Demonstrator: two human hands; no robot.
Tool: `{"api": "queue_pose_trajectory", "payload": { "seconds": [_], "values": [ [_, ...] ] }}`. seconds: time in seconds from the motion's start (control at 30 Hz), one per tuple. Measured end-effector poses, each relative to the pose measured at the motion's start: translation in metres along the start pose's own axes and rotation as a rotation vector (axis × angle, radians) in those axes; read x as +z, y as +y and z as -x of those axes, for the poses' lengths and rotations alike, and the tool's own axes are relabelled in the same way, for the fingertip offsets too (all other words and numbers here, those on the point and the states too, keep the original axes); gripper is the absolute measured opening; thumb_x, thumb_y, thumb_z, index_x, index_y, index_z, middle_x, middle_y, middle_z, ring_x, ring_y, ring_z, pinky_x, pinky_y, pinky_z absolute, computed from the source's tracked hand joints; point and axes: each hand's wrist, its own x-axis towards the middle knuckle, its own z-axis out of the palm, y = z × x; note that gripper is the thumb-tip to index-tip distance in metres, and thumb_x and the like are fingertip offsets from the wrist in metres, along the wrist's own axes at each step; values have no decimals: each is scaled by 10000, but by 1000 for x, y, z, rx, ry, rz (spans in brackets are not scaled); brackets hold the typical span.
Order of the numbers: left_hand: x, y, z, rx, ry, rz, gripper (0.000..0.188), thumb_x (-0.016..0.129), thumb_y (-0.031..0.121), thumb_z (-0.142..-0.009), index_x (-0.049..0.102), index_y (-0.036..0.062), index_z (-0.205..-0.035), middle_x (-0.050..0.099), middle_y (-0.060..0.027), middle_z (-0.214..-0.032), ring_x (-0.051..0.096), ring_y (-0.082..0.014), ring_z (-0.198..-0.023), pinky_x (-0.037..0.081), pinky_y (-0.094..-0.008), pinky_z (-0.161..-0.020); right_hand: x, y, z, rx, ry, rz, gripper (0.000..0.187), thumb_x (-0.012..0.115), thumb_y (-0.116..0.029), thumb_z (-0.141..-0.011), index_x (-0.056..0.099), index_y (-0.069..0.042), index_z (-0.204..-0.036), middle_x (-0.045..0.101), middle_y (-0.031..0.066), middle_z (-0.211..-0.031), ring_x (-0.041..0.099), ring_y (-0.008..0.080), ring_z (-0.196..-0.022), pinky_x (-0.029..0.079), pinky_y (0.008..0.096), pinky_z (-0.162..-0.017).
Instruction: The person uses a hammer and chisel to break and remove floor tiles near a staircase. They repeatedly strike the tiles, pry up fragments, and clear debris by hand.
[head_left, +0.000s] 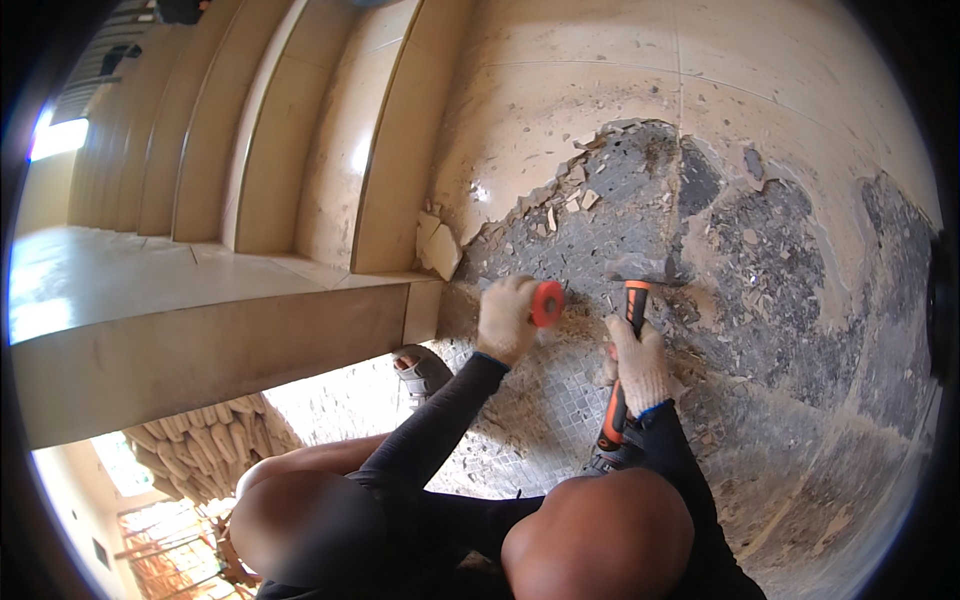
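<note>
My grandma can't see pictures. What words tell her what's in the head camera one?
A person's gloved left hand grips a tool with a red round end; the gloved right hand holds a hammer. Beneath them lies a chipped-up floor scattered with broken tile; tan steps rise at the left.

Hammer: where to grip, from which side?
Take the hammer by its handle, mid-length, probably from the right, as the right hand does: the handle is slim and runs toward the person, with the wide head crosswise at the far end.
</note>
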Motion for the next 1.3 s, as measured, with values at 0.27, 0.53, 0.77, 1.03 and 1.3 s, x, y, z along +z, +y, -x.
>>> {"api": "queue_pose_trajectory", "payload": {
  "seconds": [0.27,0.53,0.77,1.03,1.3],
  "values": [
    [-29,1,10,-115,76,319,671,938,163,-695,724,86,-1327,726,-144,-1306,653,-374,-1276,515,-478,-1115,-26,42,-12,-23,21,431,374,716,-359,-1047,602,-69,-840,575,9,-651,582,129,-524,456,320,-489],
    [-54,-92,-46,-581,141,-252,1213,989,404,-661,372,-56,-1599,516,-271,-1553,551,-462,-1385,462,-543,-1179,-28,52,-13,51,77,369,441,724,-416,-1000,688,-10,-830,630,32,-663,626,155,-616,475,366,-595],
    [-55,-118,-66,-658,-116,-220,1480,983,495,-657,104,-38,-1721,349,-320,-1681,439,-521,-1500,425,-542,-1226,-23,56,-14,-34,55,267,382,707,-332,-1067,568,-66,-831,589,21,-635,579,139,-492,450,322,-469],
    [-46,-128,-59,-480,-71,-117,1263,996,412,-682,328,4,-1673,420,-296,-1637,429,-489,-1507,432,-550,-1218,-25,53,-12,9,46,247,335,753,-305,-1013,681,14,-940,621,28,-687,611,130,-599,486,338,-571],
    [-32,-130,-57,-622,340,290,956,932,430,-783,538,14,-1549,590,-294,-1497,545,-460,-1415,445,-491,-1220,-20,62,-18,-69,82,286,343,763,-307,-1004,667,15,-932,640,42,-690,631,148,-603,500,349,-581]
  ]
}}
